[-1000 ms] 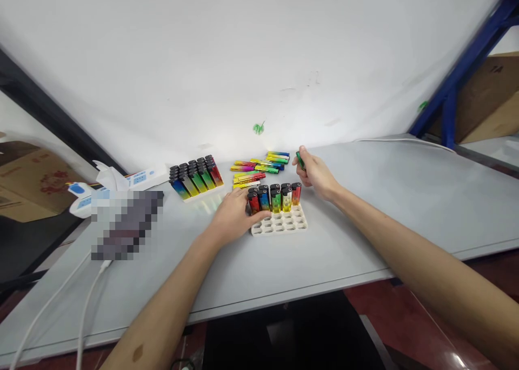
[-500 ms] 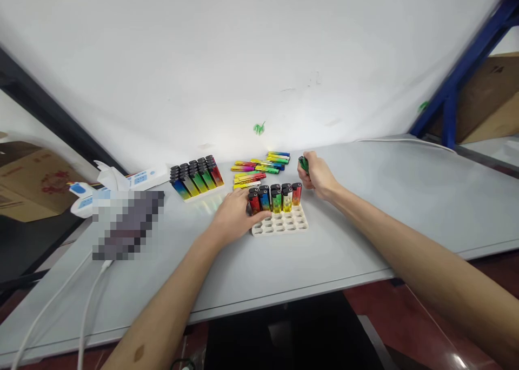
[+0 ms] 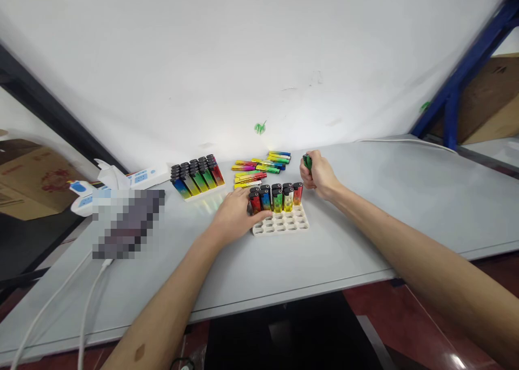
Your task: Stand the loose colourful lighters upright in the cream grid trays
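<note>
In my right hand is a green lighter, held upright in a closed fist above the table, right of a white holed tray. My left hand grips the tray's left end, thumb along its front side; the other fingertips are partly hidden behind the lighters. Several lighters with black tops stand in the tray's back rows, in red, blue, green and clear-yellow. The front holes hold nothing. Behind the tray lies a loose pile of shiny coloured lighters.
A second white tray, filled with upright lighters, stands to the left. Further left are a power strip, a pixelated dark device and white cables. The wall rises behind the grey table.
My right hand with the green lighter has shifted very slightly to the right, and the lighter's top has turned a little. My left hand stays on the tray.
</note>
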A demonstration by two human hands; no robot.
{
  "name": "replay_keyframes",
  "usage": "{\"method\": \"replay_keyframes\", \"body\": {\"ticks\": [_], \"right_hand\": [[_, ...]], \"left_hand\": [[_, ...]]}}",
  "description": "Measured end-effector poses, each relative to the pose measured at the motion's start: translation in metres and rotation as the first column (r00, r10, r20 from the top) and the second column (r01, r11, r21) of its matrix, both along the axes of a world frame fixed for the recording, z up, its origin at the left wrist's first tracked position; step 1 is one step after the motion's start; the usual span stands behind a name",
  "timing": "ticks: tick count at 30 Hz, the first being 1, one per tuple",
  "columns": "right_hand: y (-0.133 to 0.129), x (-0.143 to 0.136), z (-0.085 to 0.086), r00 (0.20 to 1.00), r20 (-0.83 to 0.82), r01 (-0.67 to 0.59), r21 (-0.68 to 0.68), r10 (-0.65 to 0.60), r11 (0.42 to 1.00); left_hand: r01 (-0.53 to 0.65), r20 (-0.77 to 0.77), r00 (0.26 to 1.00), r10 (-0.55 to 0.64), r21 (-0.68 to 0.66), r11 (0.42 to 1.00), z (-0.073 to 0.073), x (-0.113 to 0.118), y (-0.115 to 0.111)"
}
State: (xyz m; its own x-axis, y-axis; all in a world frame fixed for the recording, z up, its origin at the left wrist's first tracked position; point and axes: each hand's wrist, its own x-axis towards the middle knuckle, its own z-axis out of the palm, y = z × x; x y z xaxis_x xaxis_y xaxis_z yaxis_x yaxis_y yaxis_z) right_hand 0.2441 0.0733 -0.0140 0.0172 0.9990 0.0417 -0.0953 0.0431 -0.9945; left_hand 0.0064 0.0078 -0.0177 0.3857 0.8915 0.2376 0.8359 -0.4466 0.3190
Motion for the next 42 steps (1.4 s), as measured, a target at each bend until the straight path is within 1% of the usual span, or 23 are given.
{"method": "replay_keyframes", "body": {"ticks": [4, 9, 13, 17, 20, 24, 27, 30, 33, 34, 36, 37, 38, 39, 41, 42], "right_hand": [[0.000, 0.000, -0.003, 0.999, 0.045, 0.021, 0.004, -0.021, 1.000], [0.000, 0.001, -0.004, 0.998, 0.063, -0.021, -0.028, 0.022, 0.999], [0.000, 0.000, -0.003, 0.997, 0.076, -0.027, -0.006, 0.027, 1.000], [0.001, 0.000, -0.006, 0.991, 0.134, -0.012, 0.031, 0.008, 0.999], [0.000, 0.000, -0.008, 0.986, 0.167, -0.012, 0.009, 0.011, 1.000], [-0.003, 0.002, -0.005, 0.980, 0.193, -0.056, 0.034, 0.049, 0.998], [-0.003, 0.006, 0.001, 0.962, 0.266, -0.075, 0.066, 0.055, 0.995], [-0.002, 0.016, 0.010, 0.947, 0.321, -0.064, 0.156, 0.011, 0.986], [-0.005, 0.030, 0.020, 0.947, 0.320, -0.054, 0.259, -0.032, 0.964], [-0.007, 0.035, 0.023, 0.954, 0.299, -0.063, 0.273, -0.023, 0.960], [-0.014, 0.043, 0.027, 0.968, 0.248, -0.106, 0.278, 0.035, 0.955], [-0.019, 0.046, 0.028, 0.969, 0.234, -0.137, 0.275, 0.072, 0.952], [-0.024, 0.047, 0.029, 0.965, 0.239, -0.172, 0.269, 0.107, 0.948], [-0.028, 0.048, 0.028, 0.958, 0.254, -0.202, 0.262, 0.135, 0.944], [-0.038, 0.046, 0.027, 0.936, 0.300, -0.260, 0.240, 0.183, 0.935], [-0.042, 0.044, 0.026, 0.924, 0.322, -0.289, 0.226, 0.208, 0.930]], "left_hand": [[0.011, 0.012, 1.000, -0.011, -0.001, 1.000, 0.001, 0.000, -0.001], [0.002, 0.033, 0.999, -0.002, -0.018, 1.000, 0.004, 0.001, -0.002], [-0.011, 0.046, 0.999, 0.013, -0.037, 0.999, 0.005, 0.000, -0.003], [0.039, 0.082, 0.996, -0.035, -0.052, 0.998, 0.004, 0.000, -0.004], [0.030, 0.088, 0.996, -0.023, -0.070, 0.997, 0.003, 0.000, -0.004], [0.035, 0.081, 0.996, -0.030, -0.062, 0.997, 0.003, 0.000, -0.003], [0.047, 0.096, 0.995, -0.041, -0.066, 0.997, 0.004, 0.000, -0.003], [0.068, 0.167, 0.984, -0.055, -0.070, 0.995, 0.006, -0.002, -0.005], [0.087, 0.337, 0.939, -0.073, -0.026, 0.996, 0.007, -0.005, -0.006], [0.070, 0.394, 0.917, -0.068, 0.009, 0.998, 0.007, -0.007, -0.005], [-0.025, 0.442, 0.897, -0.018, 0.093, 0.995, 0.006, -0.010, -0.001], [-0.090, 0.418, 0.908, 0.029, 0.126, 0.988, 0.004, -0.011, 0.002], [-0.142, 0.353, 0.932, 0.081, 0.151, 0.978, 0.002, -0.013, 0.005], [-0.168, 0.261, 0.958, 0.121, 0.167, 0.972, -0.001, -0.014, 0.008], [-0.169, 0.074, 0.984, 0.160, 0.153, 0.974, -0.007, -0.017, 0.013], [-0.162, 0.010, 0.987, 0.163, 0.136, 0.977, -0.009, -0.018, 0.015]]}}
